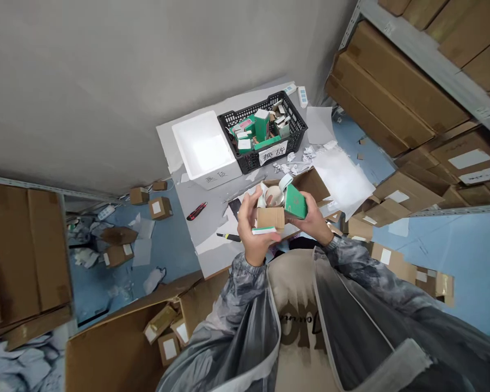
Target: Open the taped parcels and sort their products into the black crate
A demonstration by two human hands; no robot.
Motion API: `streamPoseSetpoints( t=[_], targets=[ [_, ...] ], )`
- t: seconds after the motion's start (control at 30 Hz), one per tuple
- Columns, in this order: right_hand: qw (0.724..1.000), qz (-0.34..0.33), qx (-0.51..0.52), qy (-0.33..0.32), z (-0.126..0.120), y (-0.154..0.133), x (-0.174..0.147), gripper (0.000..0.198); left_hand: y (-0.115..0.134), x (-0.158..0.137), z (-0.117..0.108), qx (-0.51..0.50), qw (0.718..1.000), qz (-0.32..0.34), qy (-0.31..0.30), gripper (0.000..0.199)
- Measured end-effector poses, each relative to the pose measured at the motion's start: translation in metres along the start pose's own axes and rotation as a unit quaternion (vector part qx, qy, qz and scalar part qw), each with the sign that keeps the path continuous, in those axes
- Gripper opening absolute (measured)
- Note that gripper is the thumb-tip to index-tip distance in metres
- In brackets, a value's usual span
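Note:
My left hand [248,224] is closed around a small brown cardboard box [270,218], with a white-and-green edge showing at its near side. In my right hand [316,222], a small green box [295,203] is gripped by its right side. Between the two lies a white round, cup-like thing [274,196] with a pale ring at its upper right; whether a hand touches it I cannot tell. Behind them an open brown carton [312,184] is partly hidden. A dark flat object [234,207] lies just left of my left hand, beside a yellow-and-black cutter [228,237].
On the grey table [188,234] are a white bin [217,177], a black crate [251,162] of small green boxes, a red utility knife [196,210] and crumpled paper [309,153]. A large open carton [106,348] stands at lower left. Shelves of cartons [396,92] flank the table.

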State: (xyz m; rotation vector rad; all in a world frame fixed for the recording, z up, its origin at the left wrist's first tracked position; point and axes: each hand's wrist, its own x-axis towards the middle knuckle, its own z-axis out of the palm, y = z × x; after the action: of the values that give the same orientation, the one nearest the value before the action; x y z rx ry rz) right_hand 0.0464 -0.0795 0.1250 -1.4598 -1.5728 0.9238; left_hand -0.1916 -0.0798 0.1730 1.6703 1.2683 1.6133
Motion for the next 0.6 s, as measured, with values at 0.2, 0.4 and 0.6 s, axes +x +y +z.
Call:
streamPoseSetpoints(
  t=[0.2,0.4,0.6],
  targets=[
    [0.999,-0.026,-0.031,-0.022,-0.019,0.008,0.011,0.066,0.002,0.045,0.028,0.035,0.987,-0.092,0.124,0.074],
    [0.999,0.001,-0.014,-0.029,-0.036,0.026,0.045,0.071,-0.016,0.078,0.036,0.112,0.983,0.056,-0.133,0.086],
    [0.993,0.002,0.047,-0.108,-0.053,0.054,0.096,0.091,-0.047,0.115,0.057,0.2,0.951,0.003,-0.236,0.12]
  ],
)
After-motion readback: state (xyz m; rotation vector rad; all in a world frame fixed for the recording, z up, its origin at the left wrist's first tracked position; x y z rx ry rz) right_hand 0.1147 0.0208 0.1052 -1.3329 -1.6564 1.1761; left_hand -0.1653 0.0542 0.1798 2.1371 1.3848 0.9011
